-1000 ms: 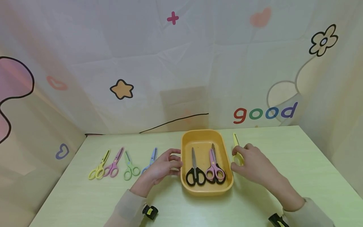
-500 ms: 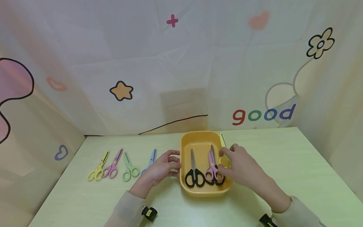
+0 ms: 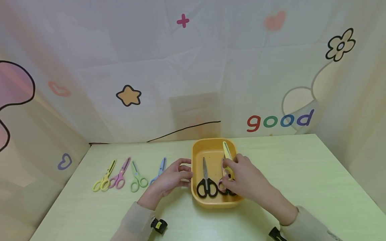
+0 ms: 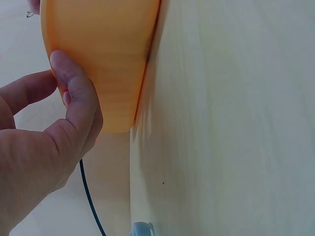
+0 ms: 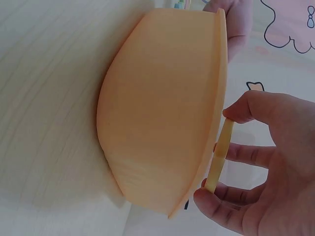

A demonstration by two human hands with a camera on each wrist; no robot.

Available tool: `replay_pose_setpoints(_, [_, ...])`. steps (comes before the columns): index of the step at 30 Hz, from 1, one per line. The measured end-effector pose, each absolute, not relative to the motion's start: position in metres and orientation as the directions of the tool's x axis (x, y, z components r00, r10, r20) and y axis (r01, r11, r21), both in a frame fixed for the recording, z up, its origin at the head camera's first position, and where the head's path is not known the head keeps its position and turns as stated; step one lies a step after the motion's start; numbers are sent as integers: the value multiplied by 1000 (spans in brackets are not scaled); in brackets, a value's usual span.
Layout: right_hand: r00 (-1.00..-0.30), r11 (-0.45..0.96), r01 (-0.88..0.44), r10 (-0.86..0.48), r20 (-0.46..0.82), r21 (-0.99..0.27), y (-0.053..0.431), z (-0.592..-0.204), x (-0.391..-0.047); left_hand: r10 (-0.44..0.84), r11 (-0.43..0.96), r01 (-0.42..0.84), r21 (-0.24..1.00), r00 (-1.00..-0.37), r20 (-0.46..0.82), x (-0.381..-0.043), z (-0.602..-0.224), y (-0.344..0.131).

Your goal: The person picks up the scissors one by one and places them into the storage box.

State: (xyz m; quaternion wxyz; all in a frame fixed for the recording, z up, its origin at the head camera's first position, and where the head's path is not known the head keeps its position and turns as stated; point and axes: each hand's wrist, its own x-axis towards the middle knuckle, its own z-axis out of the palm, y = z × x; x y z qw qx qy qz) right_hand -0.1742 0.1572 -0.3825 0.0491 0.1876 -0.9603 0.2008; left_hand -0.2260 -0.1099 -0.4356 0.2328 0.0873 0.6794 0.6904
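My right hand point(image 3: 248, 174) pinches a pair of yellow scissors point(image 3: 227, 150) over the right part of the yellow-orange plastic tray point(image 3: 218, 205). In the right wrist view the scissors point(image 5: 221, 150) appear edge-on between thumb and fingers, level with the tray's rim. Inside the tray lie black-handled scissors point(image 3: 206, 188), and beside them pink scissors point(image 3: 221, 184) on another black-handled pair, partly hidden by my right hand. My left hand point(image 3: 172, 177) rests its bent fingers against the tray's left outer side, fingertips at the rim in the left wrist view.
Left of the tray on the pale table point(image 3: 90, 217) lie yellow scissors point(image 3: 104, 179), pink scissors point(image 3: 121, 174), green scissors point(image 3: 138, 179) and blue scissors point(image 3: 162, 167), the last partly behind my left hand. A printed curtain point(image 3: 150, 73) hangs behind and at both sides.
My right hand has carried the yellow scissors leftward from the table at the tray's right to above the tray. My left hand and the tray stay in place.
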Motion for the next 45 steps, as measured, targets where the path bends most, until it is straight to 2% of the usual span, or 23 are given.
replay_pose_setpoints(5, [-909, 843, -417, -373, 188, -341, 151, -389, -176, 441, 31, -204, 979, -876, -196, -226, -436, -110])
replay_pose_setpoints(20, [-923, 869, -385, -373, 99, -310, 136, -400, -173, 451, 33, -206, 978, -870, -199, -226, -438, -111])
replay_pose_setpoints(33, [-933, 917, -352, -360, -13, -189, 125, -408, -172, 456, 22, -206, 978, -869, -193, -226, -439, -112])
replay_pose_setpoints(45, [-934, 917, -355, -356, 29, -182, 127, -409, -172, 455, 13, -203, 979, -871, -186, -226, -435, -110])
